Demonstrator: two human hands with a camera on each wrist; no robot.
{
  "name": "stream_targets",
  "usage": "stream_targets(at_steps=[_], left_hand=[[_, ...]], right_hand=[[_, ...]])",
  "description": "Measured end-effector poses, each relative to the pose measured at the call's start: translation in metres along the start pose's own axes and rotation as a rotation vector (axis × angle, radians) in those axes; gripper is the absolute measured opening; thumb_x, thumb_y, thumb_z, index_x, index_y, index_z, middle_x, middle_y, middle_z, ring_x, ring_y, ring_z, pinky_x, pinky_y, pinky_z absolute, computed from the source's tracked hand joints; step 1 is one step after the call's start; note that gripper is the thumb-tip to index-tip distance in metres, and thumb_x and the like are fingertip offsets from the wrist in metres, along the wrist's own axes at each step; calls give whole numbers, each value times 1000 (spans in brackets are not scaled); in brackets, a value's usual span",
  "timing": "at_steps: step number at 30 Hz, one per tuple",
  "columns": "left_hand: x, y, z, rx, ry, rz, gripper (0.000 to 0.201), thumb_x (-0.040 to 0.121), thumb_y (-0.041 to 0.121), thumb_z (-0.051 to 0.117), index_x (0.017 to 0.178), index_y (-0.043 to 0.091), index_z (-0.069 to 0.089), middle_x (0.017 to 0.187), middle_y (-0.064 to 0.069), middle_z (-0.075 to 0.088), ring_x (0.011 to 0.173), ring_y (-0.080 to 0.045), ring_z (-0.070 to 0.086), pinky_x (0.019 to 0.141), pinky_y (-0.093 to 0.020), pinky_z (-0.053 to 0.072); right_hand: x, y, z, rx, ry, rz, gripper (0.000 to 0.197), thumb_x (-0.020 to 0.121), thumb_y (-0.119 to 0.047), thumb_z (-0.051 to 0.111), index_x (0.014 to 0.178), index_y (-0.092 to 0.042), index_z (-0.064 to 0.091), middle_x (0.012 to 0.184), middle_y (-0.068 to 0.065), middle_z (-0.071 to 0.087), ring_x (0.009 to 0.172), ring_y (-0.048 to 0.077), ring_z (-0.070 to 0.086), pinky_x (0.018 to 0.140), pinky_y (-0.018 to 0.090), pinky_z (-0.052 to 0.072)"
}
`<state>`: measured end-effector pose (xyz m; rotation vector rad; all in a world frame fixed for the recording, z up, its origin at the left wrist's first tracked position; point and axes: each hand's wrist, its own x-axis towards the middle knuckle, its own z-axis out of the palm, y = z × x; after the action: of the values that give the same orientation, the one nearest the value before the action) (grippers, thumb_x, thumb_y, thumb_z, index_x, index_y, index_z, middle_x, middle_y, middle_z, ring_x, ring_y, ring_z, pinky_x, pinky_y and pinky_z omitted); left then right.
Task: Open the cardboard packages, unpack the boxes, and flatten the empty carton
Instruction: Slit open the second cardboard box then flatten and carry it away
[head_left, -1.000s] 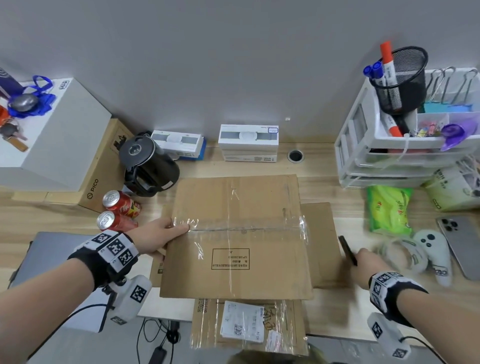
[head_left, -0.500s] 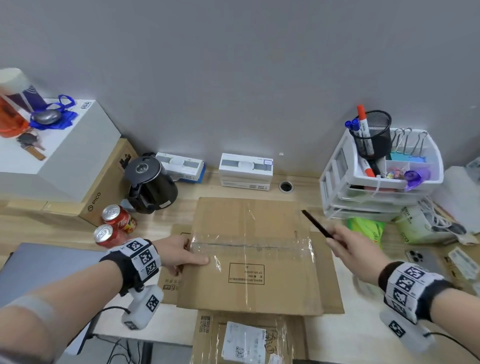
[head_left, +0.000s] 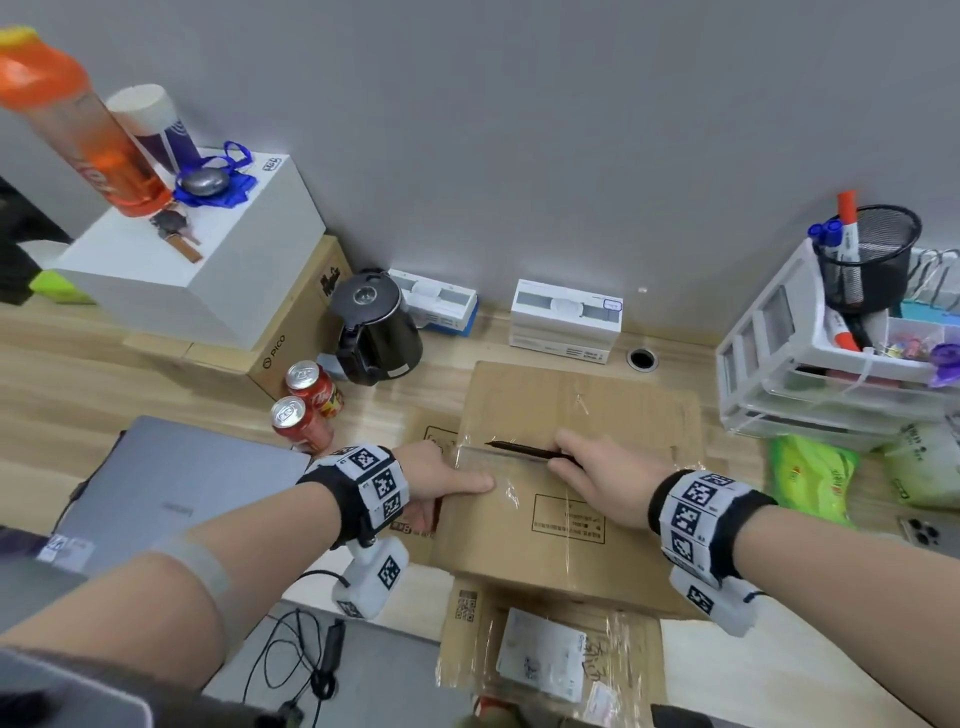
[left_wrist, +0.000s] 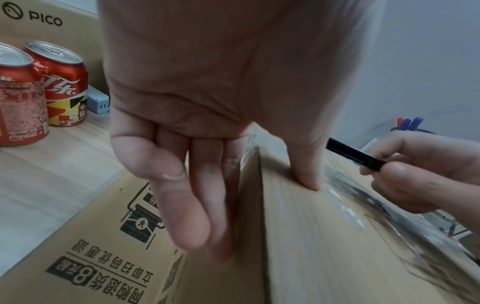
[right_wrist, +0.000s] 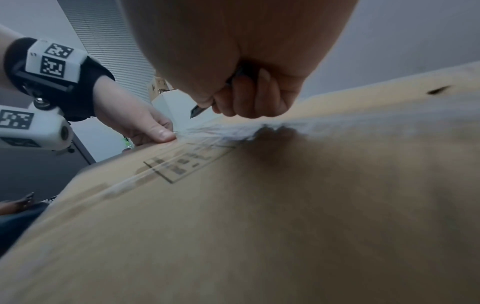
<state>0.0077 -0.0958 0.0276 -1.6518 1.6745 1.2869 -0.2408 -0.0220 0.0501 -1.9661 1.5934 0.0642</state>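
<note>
Two hands on the job now, and the fingers of the right hand (head_left: 597, 475) are curled tight round a slim black cutter (head_left: 524, 451), tip pointing left along the clear tape (head_left: 511, 457) that seals the top of the cardboard package (head_left: 571, 499). Half a second back that hand was up in the air off the right edge of the carton, cutter raised; now it has come down onto the seam, with the blade end peeking out below the knuckles in the right wrist view (right_wrist: 197, 110). Whether the edge has bitten the tape yet, I can't tell.

Over to the left hand (head_left: 441, 480): fingers straight and together down the left side wall, thumb flat on the lid, holding the carton steady just as it did a moment ago.

Further out, the package sits mid-tabletop (head_left: 78, 374) on a flattened sheet of cardboard (head_left: 431, 431), flaps shut. Two red cans (head_left: 304, 415) stand just off its left corner, a black kettle (head_left: 376, 330) behind them.

So by my reading, positioning is over and the first slice is on; nothing is unpacked or flattened yet.
</note>
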Motion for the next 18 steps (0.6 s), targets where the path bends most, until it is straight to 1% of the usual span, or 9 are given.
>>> stream_targets(at_steps=[2, 3, 6, 8, 10, 12, 14, 15, 18], left_hand=[[1, 1, 0, 16, -12, 4, 78, 71, 82, 62, 90, 6, 69, 65, -10, 76, 58, -18, 71, 58, -25, 48], [1, 1, 1, 14, -18, 6, 78, 72, 82, 62, 93, 7, 69, 67, -10, 76, 60, -19, 72, 59, -25, 48], [2, 2, 0, 17, -27, 11, 76, 74, 80, 62, 106, 11, 69, 71, -9, 78, 64, -20, 75, 51, -22, 46], [2, 3, -1, 32, -34, 14, 75, 75, 80, 62, 109, 13, 67, 72, -8, 78, 65, -20, 76, 51, -22, 46], [2, 5, -2, 50, -50, 12, 75, 77, 79, 60, 108, 12, 68, 75, -8, 79, 66, -19, 76, 57, -25, 48], [3, 5, -3, 55, -65, 9, 75, 77, 80, 59, 105, 11, 68, 76, -8, 79, 68, -19, 77, 61, -26, 50], [3, 5, -4, 50, -77, 4, 76, 76, 81, 59, 106, 12, 68, 78, -8, 79, 69, -18, 77, 65, -27, 52], [3, 5, -4, 47, -77, 1, 75, 76, 81, 59, 107, 12, 68, 78, -8, 79, 69, -19, 77, 64, -27, 52], [3, 6, -3, 33, -68, -5, 69, 79, 76, 62, 105, 13, 67, 73, -7, 78, 65, -20, 76, 51, -23, 49]], right_hand=[[7, -7, 0, -5, 16, -9, 24, 103, -47, 30, 112, -30, 45, 79, -1, 61, 65, 18, 58, 56, 34, 48], [10, -9, 1, -13, 24, -13, 26, 103, -47, 30, 113, -30, 46, 79, 0, 61, 66, 19, 59, 59, 37, 51], [16, -12, 3, -59, 43, -38, 27, 102, -47, 31, 112, -28, 47, 79, 2, 61, 69, 26, 60, 66, 44, 53], [18, -14, 4, -81, 53, -53, 27, 102, -46, 32, 112, -26, 48, 79, 3, 62, 70, 26, 59, 66, 43, 52], [19, -15, 5, -76, 65, -59, 27, 103, -45, 33, 112, -26, 49, 79, 3, 62, 68, 25, 59, 65, 41, 52], [18, -16, 4, -68, 65, -69, 27, 102, -45, 34, 113, -26, 50, 80, 4, 62, 69, 25, 59, 65, 41, 52], [18, -17, 5, -76, 62, -82, 27, 103, -44, 34, 112, -25, 49, 82, 5, 63, 70, 27, 59, 66, 41, 52], [18, -18, 5, -88, 61, -87, 27, 103, -43, 33, 112, -23, 49, 81, 4, 61, 69, 27, 58, 65, 40, 51], [19, -19, 5, -127, 81, -96, 27, 103, -41, 34, 111, -20, 49, 77, 1, 56, 65, 26, 53, 59, 36, 45]])
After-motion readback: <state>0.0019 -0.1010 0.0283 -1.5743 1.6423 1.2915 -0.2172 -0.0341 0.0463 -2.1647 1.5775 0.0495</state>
